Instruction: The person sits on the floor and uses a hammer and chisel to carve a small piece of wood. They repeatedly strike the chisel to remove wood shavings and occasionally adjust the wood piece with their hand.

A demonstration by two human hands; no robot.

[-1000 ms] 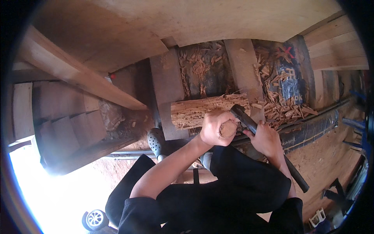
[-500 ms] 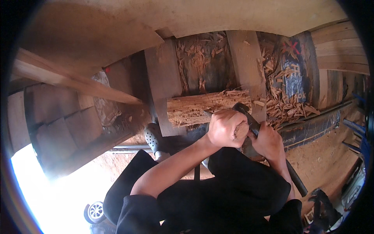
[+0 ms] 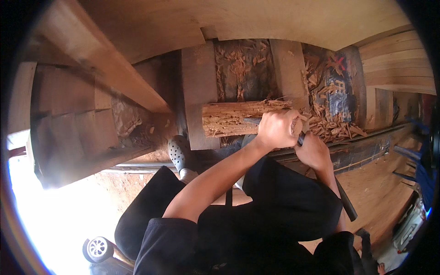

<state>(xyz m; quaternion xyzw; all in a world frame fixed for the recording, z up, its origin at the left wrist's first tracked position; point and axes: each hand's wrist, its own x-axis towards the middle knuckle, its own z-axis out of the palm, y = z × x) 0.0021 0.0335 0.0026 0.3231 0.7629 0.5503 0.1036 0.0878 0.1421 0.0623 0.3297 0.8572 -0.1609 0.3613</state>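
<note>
My left hand [image 3: 276,129] is wrapped round a chisel; its dark blade [image 3: 251,121] points left over a rough, splintered block of wood [image 3: 229,118]. The chisel's round wooden butt [image 3: 297,127] shows at the right side of the fist. Close beside it, my right hand [image 3: 313,152] is closed on a hammer, whose long dark handle [image 3: 347,201] runs down past my forearm. The hammer's head is hidden around my left hand. The block lies across two flat boards [image 3: 198,82] in front of my knees.
Wood chips [image 3: 341,128] are heaped right of the block, with more splinters [image 3: 239,68] beyond it. A long beam [image 3: 114,64] slants across the left. Stacked planks [image 3: 389,59] stand at the far right. My shoe [image 3: 178,151] is close to the left board.
The hammer head, visible beside my left fist before, has dropped out of sight by it. Both hands keep their holds. The whole view has shifted a little.
</note>
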